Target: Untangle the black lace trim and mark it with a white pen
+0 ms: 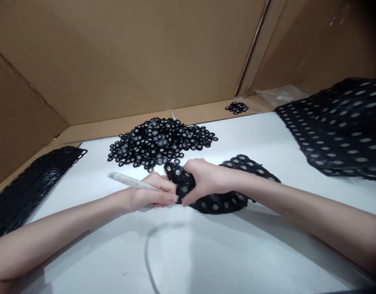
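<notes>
My left hand (153,192) is closed around a white pen-like tool (122,178), whose blunt end sticks out to the left. Its thumb and fingers press together at the left edge of a black sheet with round pale dots (218,204). The tool's working tip is hidden by the fingers. My right hand (203,179) grips the same sheet from above, fingers behind and thumb in front. Bunched and curved, the sheet rests on the white table and extends right beneath my right forearm. Just beyond my hands is a heap of small black rings (157,139).
On the left lies a stack of black openwork strips (32,185). A larger dotted black sheet (337,126) drapes over the right side, near clear plastic (281,94). A small ring pile (237,108) sits at the back. Cardboard walls (129,57) enclose the white table (114,253).
</notes>
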A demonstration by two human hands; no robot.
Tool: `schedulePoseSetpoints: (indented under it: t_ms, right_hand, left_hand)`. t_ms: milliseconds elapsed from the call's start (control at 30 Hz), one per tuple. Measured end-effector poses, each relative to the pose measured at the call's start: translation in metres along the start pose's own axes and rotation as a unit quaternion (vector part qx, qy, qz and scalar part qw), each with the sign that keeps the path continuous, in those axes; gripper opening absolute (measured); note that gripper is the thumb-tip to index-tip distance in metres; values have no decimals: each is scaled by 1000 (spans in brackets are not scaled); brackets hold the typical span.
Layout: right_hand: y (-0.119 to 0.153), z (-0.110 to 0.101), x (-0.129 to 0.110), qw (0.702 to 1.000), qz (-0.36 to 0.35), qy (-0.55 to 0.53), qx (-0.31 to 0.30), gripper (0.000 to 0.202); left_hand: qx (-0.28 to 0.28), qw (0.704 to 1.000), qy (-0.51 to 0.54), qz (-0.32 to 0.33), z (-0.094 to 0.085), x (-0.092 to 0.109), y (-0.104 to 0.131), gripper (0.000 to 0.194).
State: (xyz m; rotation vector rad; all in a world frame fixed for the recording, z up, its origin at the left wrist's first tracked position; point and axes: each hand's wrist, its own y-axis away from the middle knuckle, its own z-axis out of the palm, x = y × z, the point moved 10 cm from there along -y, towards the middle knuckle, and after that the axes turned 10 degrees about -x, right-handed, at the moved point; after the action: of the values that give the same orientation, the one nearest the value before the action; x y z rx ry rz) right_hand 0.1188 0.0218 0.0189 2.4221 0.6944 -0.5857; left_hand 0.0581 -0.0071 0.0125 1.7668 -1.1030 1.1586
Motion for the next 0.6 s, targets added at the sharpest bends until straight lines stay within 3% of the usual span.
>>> schedulePoseSetpoints:
  t_ms: [367,600]
  right_hand:
    - [-2,1,2,1000,0,-15,-8,54]
    - [-3,0,5,999,-3,48,-18,56]
  left_hand:
    - [-40,995,-65,59,8,12,-2,39]
    - [13,998,56,9,-7,-3,4,42]
